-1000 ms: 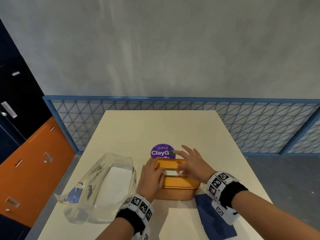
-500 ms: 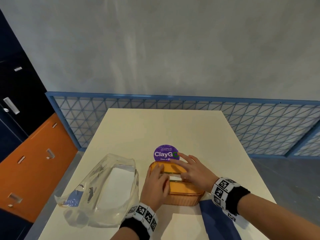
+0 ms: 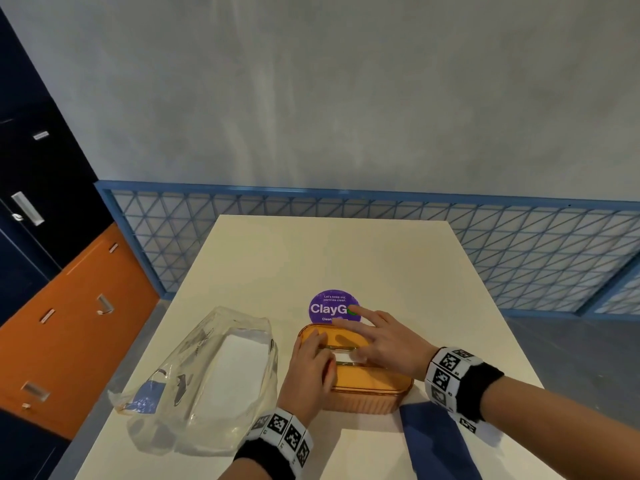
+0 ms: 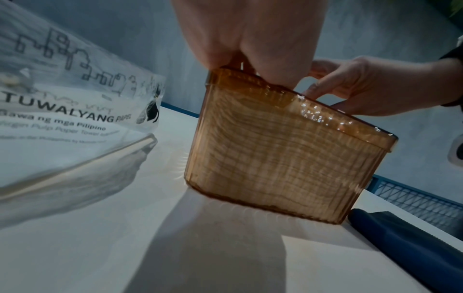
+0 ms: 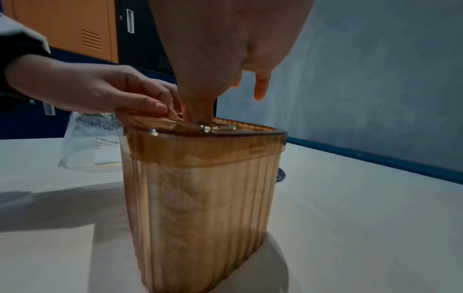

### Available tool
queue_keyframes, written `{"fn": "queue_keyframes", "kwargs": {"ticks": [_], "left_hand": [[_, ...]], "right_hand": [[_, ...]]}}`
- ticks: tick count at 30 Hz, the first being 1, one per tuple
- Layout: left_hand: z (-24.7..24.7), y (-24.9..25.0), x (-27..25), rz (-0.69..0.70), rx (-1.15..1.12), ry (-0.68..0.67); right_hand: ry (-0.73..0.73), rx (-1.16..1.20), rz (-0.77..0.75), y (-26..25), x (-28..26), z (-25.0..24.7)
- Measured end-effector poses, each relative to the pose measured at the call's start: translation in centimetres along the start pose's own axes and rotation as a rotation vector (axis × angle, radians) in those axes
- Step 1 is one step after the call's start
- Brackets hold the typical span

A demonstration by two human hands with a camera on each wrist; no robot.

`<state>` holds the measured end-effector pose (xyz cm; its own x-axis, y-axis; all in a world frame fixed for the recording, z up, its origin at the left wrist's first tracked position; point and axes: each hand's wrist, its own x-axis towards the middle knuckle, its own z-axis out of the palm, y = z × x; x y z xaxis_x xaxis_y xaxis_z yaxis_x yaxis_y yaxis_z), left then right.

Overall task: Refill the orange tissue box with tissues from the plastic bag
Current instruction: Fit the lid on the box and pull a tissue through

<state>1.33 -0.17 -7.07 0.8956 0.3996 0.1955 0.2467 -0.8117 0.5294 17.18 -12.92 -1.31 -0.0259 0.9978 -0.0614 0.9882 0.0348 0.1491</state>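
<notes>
We see the translucent orange tissue box (image 3: 367,382) standing lid-on upon the cream table (image 3: 311,258), just right of the clear plastic bag (image 3: 207,375) of white tissues. Our left hand (image 3: 310,370) rests on the lid with fingers curled at the slot, while our right hand (image 3: 384,344) lies spread across the lid, thumb dipping into the slot; whether either pinches a tissue we cannot tell.

On the round purple sticker (image 3: 333,305) stuck to the surface (image 3: 346,258) you can read "Let's keep our pantries clean." and, in large white letters, "ClayG"; your right hand (image 3: 384,344) covers what follows. A lower line starts "Clean". On the plastic bag (image 4: 62,111) you can read "TUWALYANG PAPEL", then "Gawa ng mga Pilipino", then fainter "Pulp Paper Towel". The smaller line below it is too blurred to read.
</notes>
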Motion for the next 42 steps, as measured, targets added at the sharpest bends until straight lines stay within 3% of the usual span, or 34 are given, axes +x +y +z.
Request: {"fn": "queue_keyframes", "kwargs": {"ticks": [8,15,19,26,33,42], "left_hand": [[0.4,-0.5,0.0,0.024,0.020,0.033],[0.3,-0.5,-0.1,0.012,0.001,0.011],[0.1,-0.4,-0.3,-0.001,-0.003,-0.020],[-0.1,-0.4,-0.3,-0.007,-0.044,0.000],[-0.3,-0.1,-0.4,-0.032,-0.029,-0.060],[0.0,-0.4,-0.4,0.020,-0.052,0.024]], "right_hand": [[0.023,-0.030,0.032,-0.3,1.0,1.2],[-0.066,-0.086,-0.144,0.0,1.0,1.0],[-0.179,-0.072,-0.140,-0.2,1.3,0.3],[0.008,0.017,-0.001,-0.1,1.1,0.8],[0.041,0.086,0.070,-0.7,2.2,1.6],[0.028,-0.036,-0.085,-0.9,2.8,0.8]]}}
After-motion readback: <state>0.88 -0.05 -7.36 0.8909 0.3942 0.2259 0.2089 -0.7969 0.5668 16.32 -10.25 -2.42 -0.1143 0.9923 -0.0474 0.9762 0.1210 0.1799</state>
